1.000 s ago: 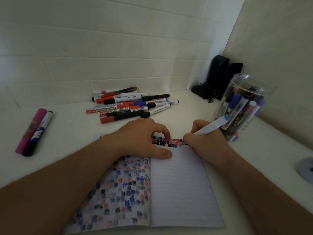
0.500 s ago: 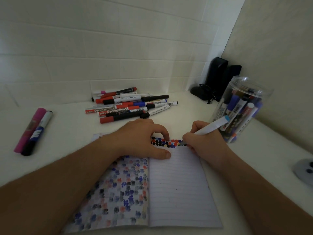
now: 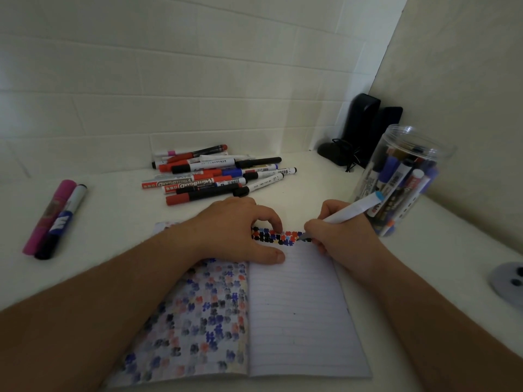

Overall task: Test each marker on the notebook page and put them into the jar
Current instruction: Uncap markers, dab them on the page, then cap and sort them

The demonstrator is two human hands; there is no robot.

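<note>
An open notebook lies on the white table in front of me, its lined right page bearing a row of coloured test marks along the top. My right hand grips a white marker with a light blue end, tip on the page at the end of that row. My left hand presses on the notebook near the spine, fingers arched over the marks. A clear plastic jar with several markers inside stands to the right. A pile of markers lies behind the notebook.
A pink marker and a dark blue-labelled marker lie apart at the left. Two black speakers with cables stand in the back corner behind the jar. A grey round object sits at the right edge. Walls close off the back and right.
The view has shifted slightly. My right hand keeps the marker tip at the end of the row of marks; my left hand stays on the notebook.
</note>
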